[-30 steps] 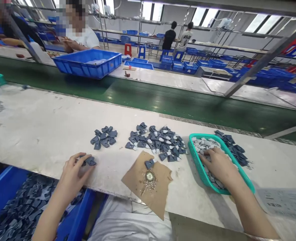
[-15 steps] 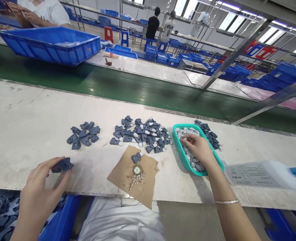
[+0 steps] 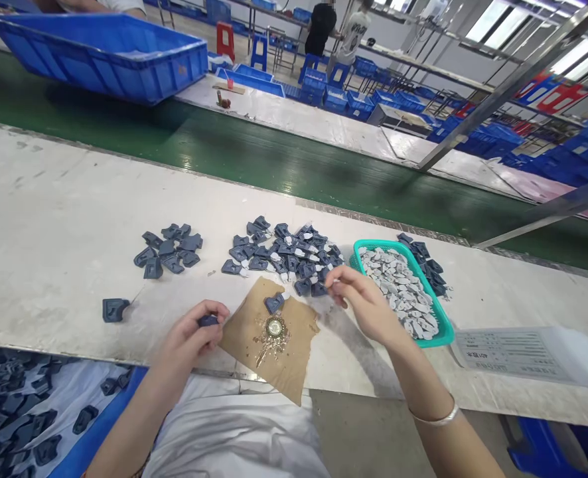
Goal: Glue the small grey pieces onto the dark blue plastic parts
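My left hand (image 3: pixel 187 335) is closed on a small dark blue plastic part (image 3: pixel 208 320), left of a piece of brown cardboard (image 3: pixel 294 358). My right hand (image 3: pixel 361 302) has its thumb and fingertips pinched together, just left of a teal basket (image 3: pixel 443 332) of small light grey pieces (image 3: pixel 398 285); whatever lies between the fingertips is too small to make out. On the cardboard sit a round metal cap (image 3: pixel 275 326) amid shiny spatter and one dark blue part with a pale piece attached (image 3: pixel 274 303). Another dark blue part (image 3: pixel 115 309) lies alone at left.
Dark blue parts lie in a left pile (image 3: pixel 167 249), a middle pile with pale pieces (image 3: pixel 294 249) and a pile behind the basket (image 3: pixel 426 265). A white bottle (image 3: pixel 527 355) lies at right. Beyond runs a green conveyor belt (image 3: pixel 254 156) with a blue crate (image 3: pixel 105 56).
My right hand has come out of the basket and moved left. My left hand has moved right to the cardboard with a dark blue part; another part now lies alone on the table at left.
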The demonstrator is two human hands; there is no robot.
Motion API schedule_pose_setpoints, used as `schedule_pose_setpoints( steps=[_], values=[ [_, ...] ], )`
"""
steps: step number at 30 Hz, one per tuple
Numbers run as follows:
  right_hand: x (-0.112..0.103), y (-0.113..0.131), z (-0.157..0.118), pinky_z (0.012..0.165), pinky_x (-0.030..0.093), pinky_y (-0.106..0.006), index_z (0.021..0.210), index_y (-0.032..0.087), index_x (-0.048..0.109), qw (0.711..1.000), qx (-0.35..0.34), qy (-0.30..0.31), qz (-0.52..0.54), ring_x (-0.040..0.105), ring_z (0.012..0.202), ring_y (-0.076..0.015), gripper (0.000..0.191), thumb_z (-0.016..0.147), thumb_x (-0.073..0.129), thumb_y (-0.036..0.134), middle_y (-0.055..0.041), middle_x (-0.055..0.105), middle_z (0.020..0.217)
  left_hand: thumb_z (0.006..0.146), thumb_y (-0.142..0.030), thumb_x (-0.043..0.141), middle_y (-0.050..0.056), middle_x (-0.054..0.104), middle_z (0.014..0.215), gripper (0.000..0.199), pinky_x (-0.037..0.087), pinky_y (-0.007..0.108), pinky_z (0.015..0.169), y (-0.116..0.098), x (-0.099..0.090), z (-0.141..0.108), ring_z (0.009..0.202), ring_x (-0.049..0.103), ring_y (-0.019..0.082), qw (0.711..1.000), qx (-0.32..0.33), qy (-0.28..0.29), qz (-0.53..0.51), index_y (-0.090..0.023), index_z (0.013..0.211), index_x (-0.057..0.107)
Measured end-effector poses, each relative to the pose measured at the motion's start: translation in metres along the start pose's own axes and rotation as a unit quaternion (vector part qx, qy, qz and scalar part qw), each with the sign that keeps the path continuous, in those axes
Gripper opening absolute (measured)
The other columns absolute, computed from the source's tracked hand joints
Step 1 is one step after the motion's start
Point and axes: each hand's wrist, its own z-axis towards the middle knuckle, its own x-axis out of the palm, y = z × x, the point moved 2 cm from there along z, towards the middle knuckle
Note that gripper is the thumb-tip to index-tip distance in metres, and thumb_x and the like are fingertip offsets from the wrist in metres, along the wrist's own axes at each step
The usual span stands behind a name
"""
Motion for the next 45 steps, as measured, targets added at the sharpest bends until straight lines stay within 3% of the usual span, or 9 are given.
schedule_pose_setpoints(
  steps=[3, 7, 11, 17, 22, 27, 33, 38, 45],
  values=[
    [0.028, 0.006, 0.008, 0.066, 0.043, -0.028, 0.091, 0.02, 0.057, 0.983, -0.047, 0.091, -0.151, 0.054, 0.07, -0.0157, 0.015, 0.1, 0.045, 0.026, -0.0015, 0.061, 0.081, 0.083, -0.036, 0.058, 0.0, 0.055, 0.08, 0.02, 0.038, 0.025, 0.061, 0.003, 0.008, 0.002, 0.07, 0.049, 0.015, 0.995, 0.048, 0.003, 0.09, -0.021, 0.095, 0.064],
    [0.049, 0.011, 0.02, 0.078, 0.047, -0.032, 0.111, 0.017, 0.061, 0.919, -0.158, 0.172, -0.318, 0.061, 0.089, -0.0205, 0.024, 0.101, 0.04, 0.014, -0.0092, 0.065, 0.102, 0.089, -0.032, 0.048, 0.005, 0.06, 0.096, 0.023, 0.046, 0.029, 0.074, 0.008, 0.014, -0.004, 0.091, 0.057, 0.021, 0.979, 0.098, 0.022, 0.18, -0.022, 0.102, 0.064],
    [0.055, 0.01, 0.027, 0.075, 0.049, -0.031, 0.128, 0.017, 0.06, 0.882, -0.191, 0.204, -0.379, 0.061, 0.087, -0.0204, 0.038, 0.098, 0.039, 0.008, -0.0098, 0.061, 0.104, 0.096, -0.034, 0.042, 0.008, 0.059, 0.104, 0.025, 0.047, 0.029, 0.066, 0.013, 0.021, -0.009, 0.088, 0.06, 0.022, 0.955, 0.13, 0.053, 0.262, -0.021, 0.106, 0.061],
    [0.056, 0.007, 0.031, 0.075, 0.051, -0.033, 0.123, 0.017, 0.062, 0.873, -0.203, 0.225, -0.382, 0.062, 0.09, -0.0226, 0.026, 0.098, 0.058, 0.024, -0.0094, 0.06, 0.103, 0.1, -0.034, 0.037, 0.007, 0.059, 0.109, 0.026, 0.047, 0.031, 0.063, 0.019, 0.027, -0.009, 0.077, 0.064, 0.019, 0.931, 0.133, 0.06, 0.335, -0.022, 0.111, 0.058],
    [0.047, 0.008, 0.039, 0.072, 0.049, -0.029, 0.121, 0.018, 0.062, 0.907, -0.189, 0.194, -0.323, 0.062, 0.081, -0.0182, 0.024, 0.102, 0.056, 0.029, -0.0066, 0.059, 0.101, 0.099, -0.029, 0.037, 0.006, 0.06, 0.104, 0.025, 0.046, 0.033, 0.068, 0.017, 0.027, -0.01, 0.075, 0.061, 0.019, 0.929, 0.148, 0.064, 0.334, -0.022, 0.111, 0.058],
    [0.056, 0.015, 0.051, 0.077, 0.05, -0.034, 0.122, 0.016, 0.065, 0.913, -0.178, 0.152, -0.335, 0.061, 0.088, -0.0229, 0.028, 0.098, 0.059, 0.028, -0.0101, 0.06, 0.106, 0.098, -0.021, 0.035, 0.007, 0.061, 0.11, 0.032, 0.047, 0.035, 0.092, 0.015, 0.018, -0.015, 0.106, 0.06, 0.023, 0.956, 0.168, 0.044, 0.236, -0.023, 0.124, 0.055],
    [0.057, 0.009, 0.045, 0.076, 0.05, -0.032, 0.128, 0.022, 0.068, 0.987, -0.075, 0.138, 0.038, 0.057, 0.078, -0.0162, 0.038, 0.101, 0.041, 0.021, -0.004, 0.064, 0.093, 0.098, -0.033, 0.053, 0.009, 0.063, 0.128, 0.03, 0.049, 0.035, 0.1, 0.024, 0.01, -0.016, 0.117, 0.062, 0.022, 0.993, 0.097, 0.005, 0.063, -0.024, 0.127, 0.055],
    [0.062, 0.007, 0.023, 0.075, 0.057, -0.026, 0.121, 0.022, 0.072, 0.92, 0.057, 0.126, 0.366, 0.067, 0.079, -0.0124, 0.032, 0.089, 0.071, 0.03, -0.004, 0.075, 0.104, 0.086, -0.035, 0.073, 0.01, 0.072, 0.119, 0.036, 0.053, 0.034, 0.1, 0.019, 0.018, -0.017, 0.12, 0.065, 0.024, 0.994, 0.061, -0.048, -0.073, -0.021, 0.117, 0.062],
    [0.081, 0.01, 0.001, 0.073, 0.061, -0.021, 0.094, 0.02, 0.074, 0.887, 0.132, 0.077, 0.436, 0.076, 0.085, -0.0139, 0.022, 0.079, 0.084, 0.032, -0.0076, 0.08, 0.105, 0.08, -0.036, 0.081, 0.009, 0.077, 0.108, 0.04, 0.058, 0.025, 0.076, 0.017, 0.024, -0.02, 0.093, 0.071, 0.019, 0.994, 0.007, -0.007, -0.106, -0.021, 0.114, 0.066]
  ],
)
